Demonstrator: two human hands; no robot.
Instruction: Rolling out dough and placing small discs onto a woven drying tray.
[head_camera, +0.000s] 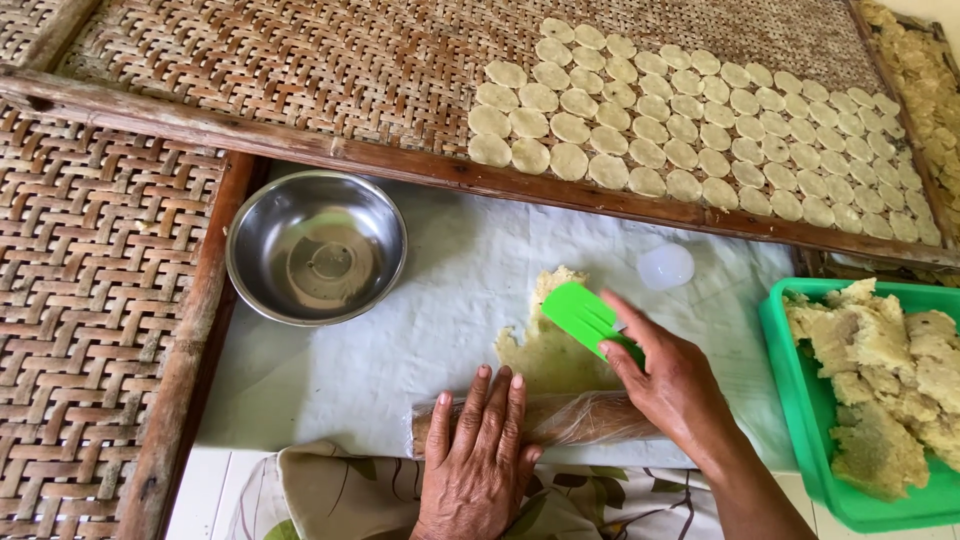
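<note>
Scraper (583, 318) — green, pinched by right fingers (625, 362); left fingers (487, 410) flat, spread on rolling pin (560, 420).

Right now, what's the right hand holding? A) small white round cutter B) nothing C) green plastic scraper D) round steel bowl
C: the right hand grips a green plastic scraper over the flattened yellowish dough sheet, while the left hand rests flat on the plastic-wrapped wooden rolling pin.
</note>
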